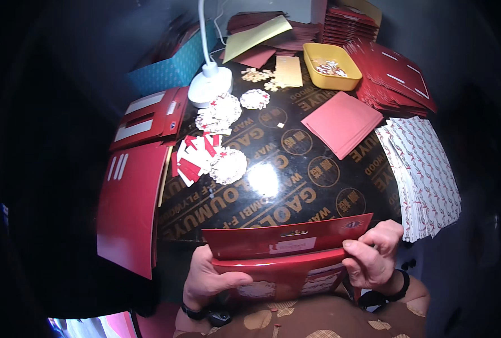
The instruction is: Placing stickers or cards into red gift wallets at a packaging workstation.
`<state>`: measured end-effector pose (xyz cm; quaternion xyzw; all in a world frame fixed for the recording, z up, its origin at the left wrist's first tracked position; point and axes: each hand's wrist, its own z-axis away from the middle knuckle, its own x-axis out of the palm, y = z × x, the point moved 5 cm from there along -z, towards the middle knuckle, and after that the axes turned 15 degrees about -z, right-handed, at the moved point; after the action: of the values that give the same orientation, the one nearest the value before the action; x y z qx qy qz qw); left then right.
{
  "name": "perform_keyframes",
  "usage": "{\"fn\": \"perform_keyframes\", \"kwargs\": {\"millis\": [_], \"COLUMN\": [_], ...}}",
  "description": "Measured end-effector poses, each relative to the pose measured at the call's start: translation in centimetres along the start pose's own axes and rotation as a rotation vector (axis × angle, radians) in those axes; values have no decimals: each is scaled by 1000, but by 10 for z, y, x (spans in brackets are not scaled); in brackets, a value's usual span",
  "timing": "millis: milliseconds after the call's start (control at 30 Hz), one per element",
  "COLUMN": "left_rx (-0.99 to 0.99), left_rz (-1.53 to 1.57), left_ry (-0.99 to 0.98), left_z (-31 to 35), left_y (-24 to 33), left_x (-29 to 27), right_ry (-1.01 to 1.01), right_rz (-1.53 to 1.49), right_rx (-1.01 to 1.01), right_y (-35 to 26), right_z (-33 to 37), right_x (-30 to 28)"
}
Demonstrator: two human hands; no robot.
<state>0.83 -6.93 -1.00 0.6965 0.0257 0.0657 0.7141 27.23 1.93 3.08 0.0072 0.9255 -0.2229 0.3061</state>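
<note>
A red cardboard packet (287, 286) is held close to my body at the table's near edge. Its long upper flap (245, 242) stands up, with a hang hole and a pale label. White patterned pieces show on the packet's lower front. My left hand (205, 280) grips the packet's left end, thumb across the front. At the right end, my right hand (374, 262) pinches it with bent fingers near the fold below the flap. The fingers behind the packet are hidden.
Red card sheets (129, 208) lie left, near white scalloped rounds (228, 166) and red and white strips (189, 166). A white lamp (210, 84), a yellow tray (337, 81) of small pieces and red packets (397, 73) stand farther back. Pink cards (343, 124) and patterned sheets (425, 174) lie right.
</note>
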Motion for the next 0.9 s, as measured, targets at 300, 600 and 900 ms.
{"fn": "perform_keyframes", "kwargs": {"millis": [300,600,900], "left_rx": [-33,47,9], "left_rz": [-34,102,46], "left_ry": [-125,-280,-323], "left_z": [-6,-7,-9], "left_y": [5,-4,10], "left_x": [9,9,17], "right_ry": [-134,-161,-136], "right_rz": [46,17,-19], "right_rx": [-116,-244,-150], "right_y": [-9,-22,-28], "right_z": [-15,-28,-41], "right_x": [20,35,36]}}
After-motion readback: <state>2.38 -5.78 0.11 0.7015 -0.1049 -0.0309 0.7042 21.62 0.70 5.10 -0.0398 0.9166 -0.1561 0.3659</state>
